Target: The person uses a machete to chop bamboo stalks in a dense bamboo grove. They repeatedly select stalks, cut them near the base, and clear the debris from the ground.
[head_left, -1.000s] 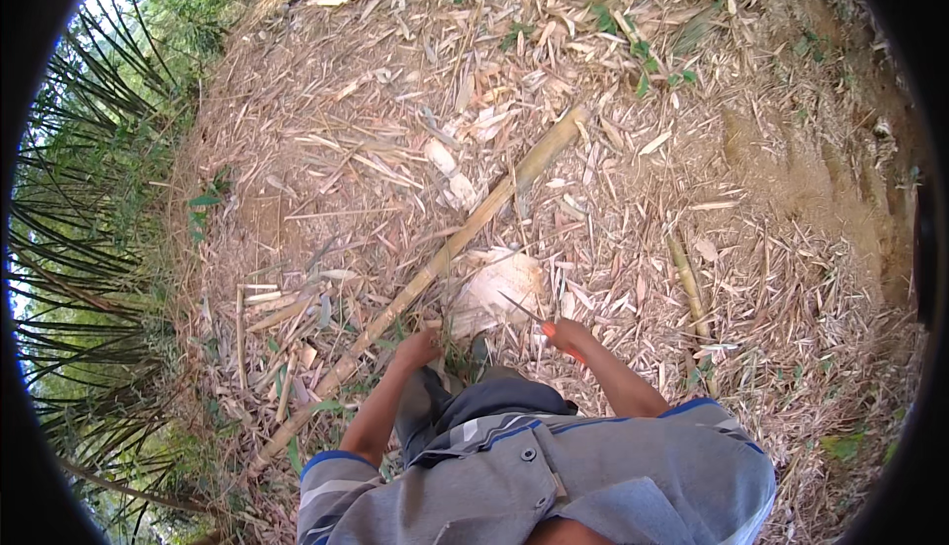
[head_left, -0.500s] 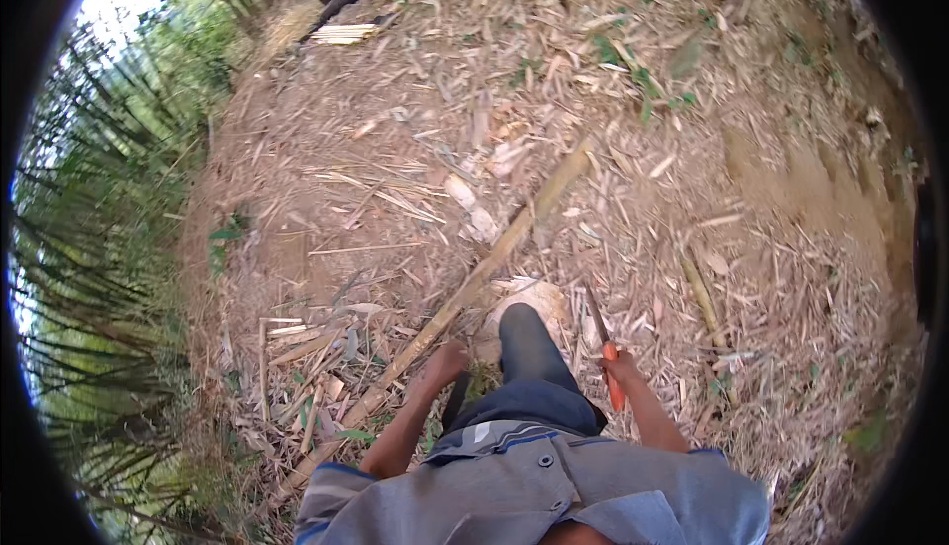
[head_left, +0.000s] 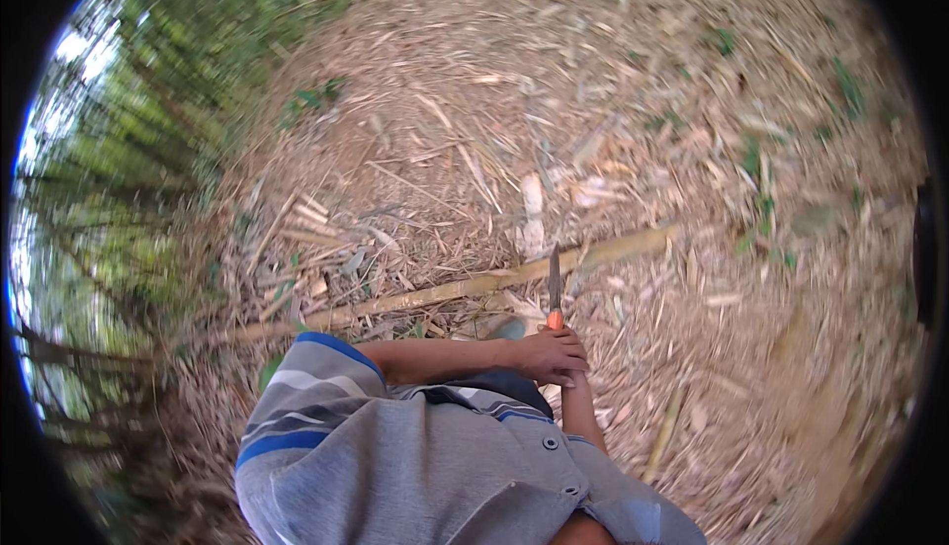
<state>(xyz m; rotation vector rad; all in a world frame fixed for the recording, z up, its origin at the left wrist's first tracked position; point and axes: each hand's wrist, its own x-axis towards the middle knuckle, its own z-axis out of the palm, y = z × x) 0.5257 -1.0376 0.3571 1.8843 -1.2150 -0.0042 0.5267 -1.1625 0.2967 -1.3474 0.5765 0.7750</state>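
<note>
My right hand [head_left: 565,331] grips a tool with an orange handle [head_left: 556,320] and a narrow, dark, pointed blade [head_left: 555,276]. Whether it is a knife or a saw I cannot tell. Its tip points away from me and overlaps the long bamboo pole [head_left: 450,290] in view; contact is unclear. My left hand [head_left: 550,355] reaches across my body, its fingers curled over my right wrist and hiding part of the right hand. The yellowish pole lies slantwise on the ground in front of me, beyond my hands.
Dry leaves and chips litter the ground. Short split pieces [head_left: 311,214] lie at the left, and a pale piece of wood [head_left: 533,207] lies beyond the pole. A shorter stick [head_left: 668,426] rests at the right. Blurred green bamboo [head_left: 119,179] lines the left side.
My left hand has come from the left side over to my right wrist. The blade tool has swung in towards the middle. My view has turned, and the seated person is mostly out of view.
</note>
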